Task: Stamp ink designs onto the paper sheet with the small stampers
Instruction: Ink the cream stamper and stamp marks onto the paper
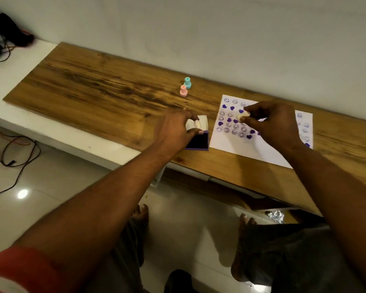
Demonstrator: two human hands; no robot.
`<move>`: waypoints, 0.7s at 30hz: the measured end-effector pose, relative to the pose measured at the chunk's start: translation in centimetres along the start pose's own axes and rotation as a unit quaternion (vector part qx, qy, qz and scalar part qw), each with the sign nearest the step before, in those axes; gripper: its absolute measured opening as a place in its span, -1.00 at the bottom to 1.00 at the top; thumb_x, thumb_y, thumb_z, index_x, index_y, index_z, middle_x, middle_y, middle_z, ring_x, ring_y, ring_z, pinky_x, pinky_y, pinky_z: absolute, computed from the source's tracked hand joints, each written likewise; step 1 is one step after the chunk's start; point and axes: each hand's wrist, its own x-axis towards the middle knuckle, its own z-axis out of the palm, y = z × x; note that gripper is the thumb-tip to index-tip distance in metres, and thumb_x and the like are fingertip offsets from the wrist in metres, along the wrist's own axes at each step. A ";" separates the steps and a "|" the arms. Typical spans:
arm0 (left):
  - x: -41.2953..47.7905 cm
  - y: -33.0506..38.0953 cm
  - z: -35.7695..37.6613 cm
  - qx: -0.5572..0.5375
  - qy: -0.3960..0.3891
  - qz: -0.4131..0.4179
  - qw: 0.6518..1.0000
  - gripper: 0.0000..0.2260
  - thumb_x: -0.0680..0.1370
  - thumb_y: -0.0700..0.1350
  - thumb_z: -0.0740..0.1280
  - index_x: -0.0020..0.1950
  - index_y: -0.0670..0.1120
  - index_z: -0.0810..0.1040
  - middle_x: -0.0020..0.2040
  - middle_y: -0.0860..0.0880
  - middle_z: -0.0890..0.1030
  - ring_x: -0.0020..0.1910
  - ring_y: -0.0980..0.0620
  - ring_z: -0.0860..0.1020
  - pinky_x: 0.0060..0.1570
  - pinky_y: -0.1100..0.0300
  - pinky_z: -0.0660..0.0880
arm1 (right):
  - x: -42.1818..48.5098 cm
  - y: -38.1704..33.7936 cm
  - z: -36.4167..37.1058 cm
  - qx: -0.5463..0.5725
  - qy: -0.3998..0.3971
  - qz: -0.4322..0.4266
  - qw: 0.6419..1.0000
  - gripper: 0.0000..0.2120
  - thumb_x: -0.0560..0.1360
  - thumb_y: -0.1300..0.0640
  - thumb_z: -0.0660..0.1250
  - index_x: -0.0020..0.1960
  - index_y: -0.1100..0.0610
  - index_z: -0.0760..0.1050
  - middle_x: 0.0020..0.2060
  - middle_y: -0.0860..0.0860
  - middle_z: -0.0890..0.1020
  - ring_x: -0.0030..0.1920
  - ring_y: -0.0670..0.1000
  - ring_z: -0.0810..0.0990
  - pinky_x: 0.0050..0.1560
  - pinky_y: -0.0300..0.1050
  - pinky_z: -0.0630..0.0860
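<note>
Wood-grain worktop (97, 85) runs along a pale wall, carrying a white paper sheet (260, 149) at right, already dotted with purple hearts and smiley faces. Just left of it sits an open purple ink pad (199, 141), the left hand (173, 132) steadying its lid. The right hand (277, 123) hovers over the sheet, its grip pinching a small cream stamper (240, 117). Pink stamper (183, 91) and teal stamper (187, 83) stand upright farther back, untouched. The ink pad lies left of the held stamper, the paper directly beneath it.
</note>
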 end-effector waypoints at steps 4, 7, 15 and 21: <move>-1.6 3.5 2.4 -0.017 -0.069 0.079 0.994 -0.63 0.54 0.09 0.54 0.31 0.04 0.66 0.35 -0.03 0.67 0.25 -0.07 0.64 0.16 -0.05 0.62 | -1.2 3.6 -3.3 -0.060 0.022 0.003 0.998 -0.68 0.43 -0.03 0.64 0.15 0.01 0.74 -0.08 -0.04 0.78 -0.11 -0.13 0.74 0.02 -0.17 0.60; -2.8 6.0 4.6 0.009 -0.108 0.149 0.983 -0.63 0.57 0.16 0.49 0.35 0.10 0.64 0.52 0.01 0.54 0.45 -0.03 0.53 0.27 -0.01 0.55 | -2.2 5.8 -3.9 -0.109 0.015 -0.017 0.994 -0.70 0.45 -0.06 0.61 0.15 -0.04 0.74 -0.09 -0.09 0.79 -0.14 -0.23 0.70 -0.05 -0.32 0.50; -3.3 8.9 7.1 0.033 -0.171 0.204 0.963 -0.66 0.63 0.13 0.41 0.39 0.09 0.61 0.60 0.06 0.42 0.57 0.00 0.41 0.30 -0.01 0.51 | -3.1 7.3 -2.5 -0.108 -0.011 -0.066 0.992 -0.72 0.52 0.04 0.55 0.23 -0.01 0.71 0.03 -0.05 0.78 -0.14 -0.18 0.68 0.06 -0.23 0.58; -3.0 8.7 8.1 0.032 -0.183 0.201 0.962 -0.65 0.63 0.14 0.41 0.38 0.08 0.61 0.59 0.08 0.44 0.52 0.01 0.45 0.22 0.04 0.51 | -2.9 7.4 -1.9 -0.122 -0.020 -0.077 0.989 -0.74 0.52 0.05 0.55 0.20 0.03 0.72 0.02 -0.03 0.78 -0.10 -0.08 0.76 0.05 -0.17 0.62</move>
